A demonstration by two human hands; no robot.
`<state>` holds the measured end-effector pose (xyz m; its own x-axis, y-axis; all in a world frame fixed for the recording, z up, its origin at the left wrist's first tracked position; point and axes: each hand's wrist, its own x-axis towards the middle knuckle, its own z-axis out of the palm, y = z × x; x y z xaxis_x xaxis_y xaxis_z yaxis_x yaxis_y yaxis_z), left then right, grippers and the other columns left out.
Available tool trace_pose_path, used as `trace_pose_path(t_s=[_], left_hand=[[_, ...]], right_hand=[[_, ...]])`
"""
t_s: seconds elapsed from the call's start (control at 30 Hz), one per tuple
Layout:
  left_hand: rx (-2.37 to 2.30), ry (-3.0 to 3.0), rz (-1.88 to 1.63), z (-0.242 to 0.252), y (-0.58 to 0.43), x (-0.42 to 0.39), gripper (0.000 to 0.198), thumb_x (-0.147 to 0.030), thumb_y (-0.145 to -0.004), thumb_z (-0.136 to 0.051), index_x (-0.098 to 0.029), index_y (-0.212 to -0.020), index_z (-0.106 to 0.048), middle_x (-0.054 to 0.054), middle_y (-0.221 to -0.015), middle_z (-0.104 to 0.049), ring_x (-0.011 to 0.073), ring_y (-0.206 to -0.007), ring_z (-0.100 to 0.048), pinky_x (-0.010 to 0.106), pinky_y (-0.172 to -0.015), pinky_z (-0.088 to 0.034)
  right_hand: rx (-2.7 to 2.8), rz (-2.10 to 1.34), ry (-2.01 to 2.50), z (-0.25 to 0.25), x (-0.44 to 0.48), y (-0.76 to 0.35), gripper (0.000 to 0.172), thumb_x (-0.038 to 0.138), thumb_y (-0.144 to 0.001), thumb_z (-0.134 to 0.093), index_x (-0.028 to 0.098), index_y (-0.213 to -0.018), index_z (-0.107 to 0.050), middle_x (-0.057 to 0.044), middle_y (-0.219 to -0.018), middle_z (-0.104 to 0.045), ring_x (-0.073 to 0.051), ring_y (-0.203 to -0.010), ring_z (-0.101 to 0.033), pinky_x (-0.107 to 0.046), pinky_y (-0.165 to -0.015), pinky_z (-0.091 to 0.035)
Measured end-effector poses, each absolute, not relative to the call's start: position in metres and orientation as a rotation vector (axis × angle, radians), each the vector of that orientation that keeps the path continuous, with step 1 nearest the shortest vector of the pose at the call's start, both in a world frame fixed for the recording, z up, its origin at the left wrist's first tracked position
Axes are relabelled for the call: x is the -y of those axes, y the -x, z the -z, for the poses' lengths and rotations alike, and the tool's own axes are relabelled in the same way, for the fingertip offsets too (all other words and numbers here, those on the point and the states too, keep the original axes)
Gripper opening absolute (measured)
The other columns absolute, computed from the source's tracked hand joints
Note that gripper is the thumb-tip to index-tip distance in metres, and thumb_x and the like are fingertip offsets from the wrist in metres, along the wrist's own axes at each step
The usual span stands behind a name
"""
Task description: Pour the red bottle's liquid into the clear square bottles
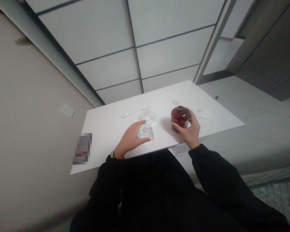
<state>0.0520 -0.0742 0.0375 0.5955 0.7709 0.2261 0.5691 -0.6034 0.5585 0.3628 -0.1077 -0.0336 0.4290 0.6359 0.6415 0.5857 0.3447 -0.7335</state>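
My right hand (190,130) is closed around a dark red, round-bodied glass bottle (178,116), which stands upright on the white table (111,129). The bottle has a short neck on top, and part of a pale label shows by my fingers. My left hand (131,137) curls about a clear square glass container (146,132), thumb on the near side and fingers on the far side. A round shape shows in the middle of the container's top. Just behind it lies another clear piece (148,116), whose kind I cannot make out.
Thin clear strips (128,114) lie at the back left of the clear pieces. Small clear bits (175,102) rest behind the red bottle, and more clear scraps (203,112) to its right. A blurred-out item (82,149) sits at the left edge. White panelled doors (111,67) stand behind.
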Motion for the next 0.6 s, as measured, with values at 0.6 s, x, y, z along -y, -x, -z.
trace_pose_path(t_s=[0.6], left_hand=[[-1.433,-2.404,-0.620,-0.095,-0.044,0.071,0.079,-0.044,-0.083,-0.087,-0.028,-0.150,-0.050,0.009,-0.135,-0.072,0.0315,-0.127,-0.069,0.045,-0.110,-0.052]], right_hand=[[1.184,0.005,1.227,0.054,0.102,-0.362,0.088,0.050,-0.076,-0.090,0.015,-0.149,-0.055,-0.021,-0.137,-0.069,-0.034,-0.126,-0.068,-0.053,-0.108,-0.055]])
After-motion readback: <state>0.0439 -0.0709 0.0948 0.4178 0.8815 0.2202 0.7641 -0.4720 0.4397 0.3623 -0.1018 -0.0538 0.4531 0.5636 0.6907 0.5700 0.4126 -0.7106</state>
